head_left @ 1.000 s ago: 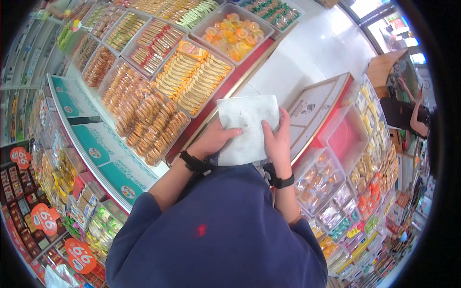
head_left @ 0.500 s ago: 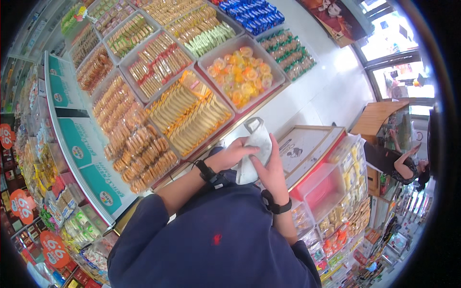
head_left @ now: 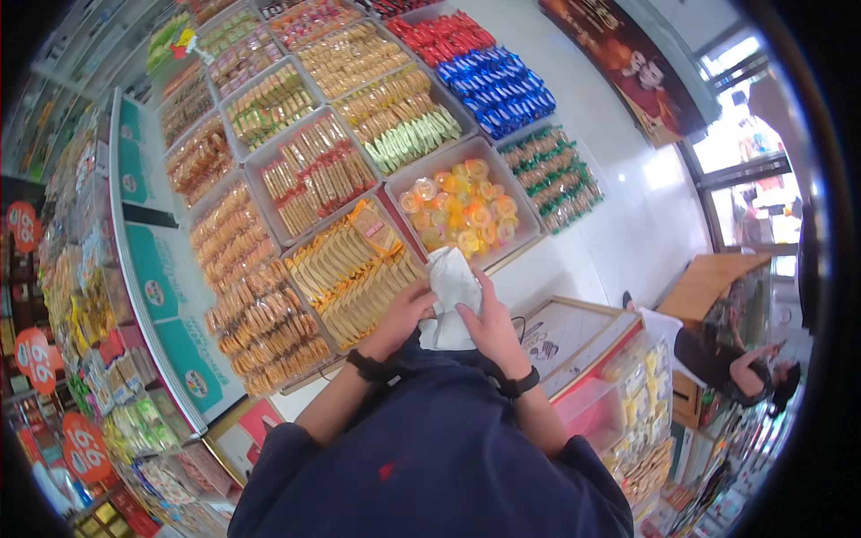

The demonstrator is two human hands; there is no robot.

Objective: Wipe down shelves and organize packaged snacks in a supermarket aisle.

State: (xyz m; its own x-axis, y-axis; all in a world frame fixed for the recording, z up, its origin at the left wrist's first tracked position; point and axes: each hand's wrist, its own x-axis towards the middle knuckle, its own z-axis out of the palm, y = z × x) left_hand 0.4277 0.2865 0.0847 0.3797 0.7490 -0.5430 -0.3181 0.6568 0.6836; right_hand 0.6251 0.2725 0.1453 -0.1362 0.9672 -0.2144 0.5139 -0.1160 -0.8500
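Currently cloth (head_left: pixel 456 296) is in front of the shirt (head_left: pixel 430 448), held at both sides: left hand (head_left: pixel 404 316) pinches its left edge, right hand (head_left: pixel 493 327) grips the right, thumb on top. Left hand's near the biscuits (head_left: pixel 354 269). Open room: floor (head_left: pixel 587 269) strip between jelly tray (head_left: pixel 527 229) and board (head_left: pixel 565 345).

"What clothing are you seeing?"
"A dark navy shirt (head_left: pixel 457 448) is showing a small red mark (head_left: pixel 387 470), its sleeves (head_left: pixel 285 459) leaving both forearms (head_left: pixel 337 405) bare."
"Around the wrists (head_left: pixel 510 360)?"
"Black bands (head_left: pixel 518 384) are circling both."
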